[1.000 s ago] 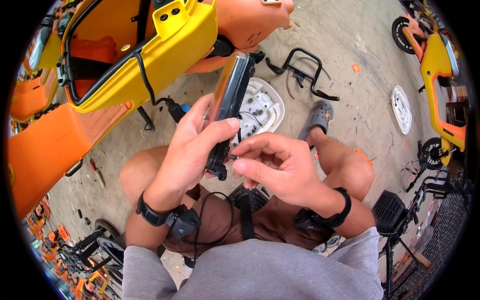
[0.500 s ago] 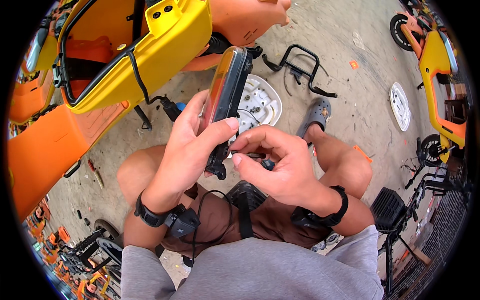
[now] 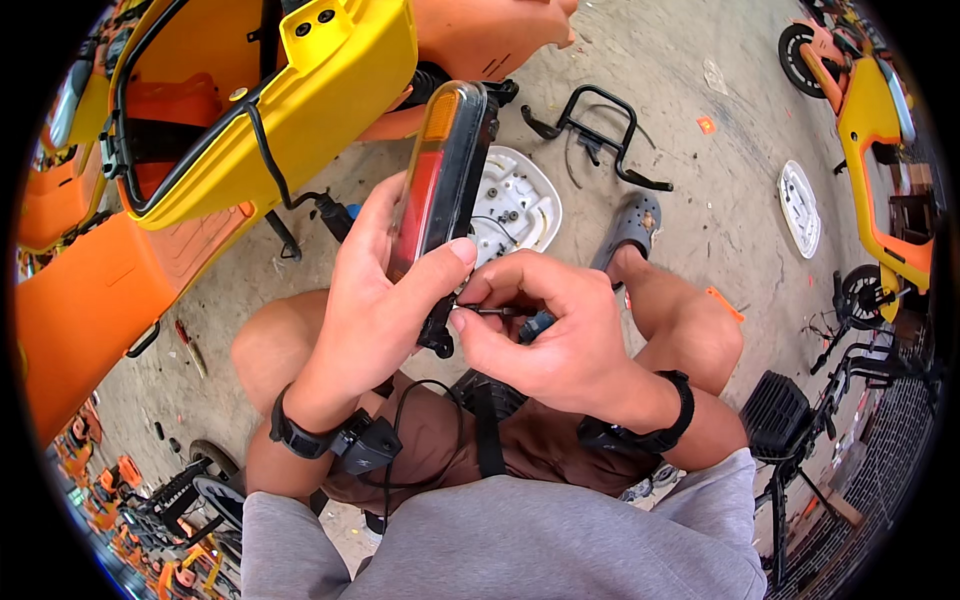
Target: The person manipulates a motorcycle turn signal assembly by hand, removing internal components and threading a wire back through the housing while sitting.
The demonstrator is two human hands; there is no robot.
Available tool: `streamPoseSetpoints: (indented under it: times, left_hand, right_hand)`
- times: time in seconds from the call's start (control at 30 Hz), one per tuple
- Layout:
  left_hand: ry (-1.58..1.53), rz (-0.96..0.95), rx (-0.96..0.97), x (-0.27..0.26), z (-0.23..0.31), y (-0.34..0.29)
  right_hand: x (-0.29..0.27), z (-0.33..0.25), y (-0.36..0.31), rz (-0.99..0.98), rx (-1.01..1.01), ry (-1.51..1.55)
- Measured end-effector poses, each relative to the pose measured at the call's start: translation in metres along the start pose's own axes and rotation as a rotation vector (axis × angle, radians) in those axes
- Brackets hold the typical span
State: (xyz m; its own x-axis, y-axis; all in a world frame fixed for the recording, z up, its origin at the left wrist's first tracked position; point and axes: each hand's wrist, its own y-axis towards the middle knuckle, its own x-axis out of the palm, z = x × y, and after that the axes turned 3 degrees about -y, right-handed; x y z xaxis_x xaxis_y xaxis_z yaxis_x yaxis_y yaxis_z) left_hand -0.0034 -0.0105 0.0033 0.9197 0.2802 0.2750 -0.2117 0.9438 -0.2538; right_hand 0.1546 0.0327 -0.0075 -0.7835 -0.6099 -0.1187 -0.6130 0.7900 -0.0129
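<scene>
My left hand (image 3: 375, 275) is closed round a tail light (image 3: 432, 185) with a red and amber lens and a black housing, held tilted with its lens to the left. My left thumb presses on the housing's edge. At the light's lower end, my right hand (image 3: 560, 325) pinches a thin dark, rod-like piece (image 3: 495, 311) against the housing. A blue-grey end (image 3: 537, 325) shows under the curled fingers; the fingers hide much of the piece, so its kind is unclear.
A yellow and orange scooter body (image 3: 330, 120) stands at the left, a black cable hanging from it. On the concrete floor lie a white tray-like cover (image 3: 545, 205) with small hardware, a black tube frame (image 3: 625, 125), another white cover (image 3: 798, 210) and a screwdriver (image 3: 190, 345). Another scooter (image 3: 865, 140) stands right.
The tail light has turned slightly, showing more of its red and amber lens. My right fingers have shifted a little at its lower end, and more of the thin piece and its blue-grey end shows.
</scene>
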Motion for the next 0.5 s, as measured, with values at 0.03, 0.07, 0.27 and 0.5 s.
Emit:
streamPoseSetpoints:
  times: [0.03, 0.07, 0.27, 0.5]
  left_hand:
    - [0.022, 0.006, 0.014, 0.0005, -0.0008, 0.0003]
    - [0.044, 0.012, 0.028, 0.0008, -0.0015, 0.0005]
    - [0.034, -0.028, 0.024, 0.0038, 0.0021, -0.0020]
    - [0.029, -0.038, 0.027, 0.0054, 0.0012, -0.0018]
  right_hand:
    - [0.0004, 0.0002, 0.0002, 0.010, -0.012, -0.007]
    - [0.0009, 0.0005, 0.0004, 0.020, -0.023, -0.014]
    - [0.0026, 0.0040, 0.0023, 0.060, -0.074, -0.061]
    - [0.0032, 0.0019, 0.0019, 0.087, -0.062, -0.103]
